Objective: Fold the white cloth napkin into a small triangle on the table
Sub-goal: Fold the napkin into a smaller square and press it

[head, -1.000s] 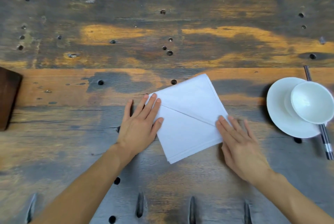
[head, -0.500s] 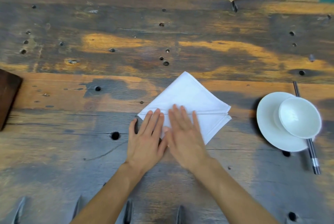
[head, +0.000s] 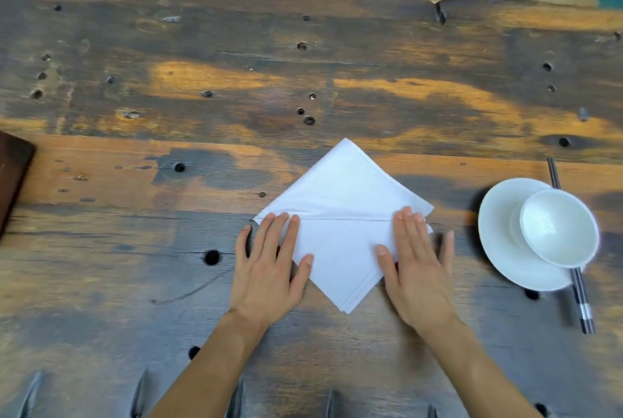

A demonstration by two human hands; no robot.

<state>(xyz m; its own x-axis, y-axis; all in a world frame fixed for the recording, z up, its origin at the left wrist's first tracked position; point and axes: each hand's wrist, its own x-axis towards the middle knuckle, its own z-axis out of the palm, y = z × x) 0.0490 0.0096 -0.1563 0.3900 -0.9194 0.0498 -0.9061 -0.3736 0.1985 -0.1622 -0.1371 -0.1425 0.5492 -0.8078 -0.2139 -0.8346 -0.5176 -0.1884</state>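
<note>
While the cloth lies as a diamond, both hands rest flat on it, so each line below takes one thing in turn.

Napkin: the white cloth napkin (head: 344,215) lies on the wooden surface (head: 236,87), near the front edge and a little right of centre, one corner pointing away from the person and one toward them.
Crease: a straight fold line runs side to side across the middle, from the left corner to the right corner; it reads as the axis for the next fold.
Left hand: the left hand (head: 269,269) lies palm down on the left corner, its fingers (head: 290,232) stretched out and slightly spread, nothing pinched; I judge it pins the layers so they do not slide.
Right hand: the right hand (head: 414,266) lies the same way on the right corner, fingers straight and close together, thumb apart, gripping nothing.
Stage: I judge the napkin is folded small but is not yet a triangle; bringing one point over the crease would finish it.
Layers: stacked edges show at the near corner, slightly offset, so they could shift when lifted.
Plate: a white plate (head: 499,249) sits to the right, apart from the cloth.
Bowl: a white bowl (head: 556,228) rests on it.
Chopsticks: dark chopsticks (head: 581,299) run under the plate's right side.
Dark board: a dark board (head: 13,174) lies at the far left edge, well apart.
Obstacles: nothing stands in the fold's way.
</note>
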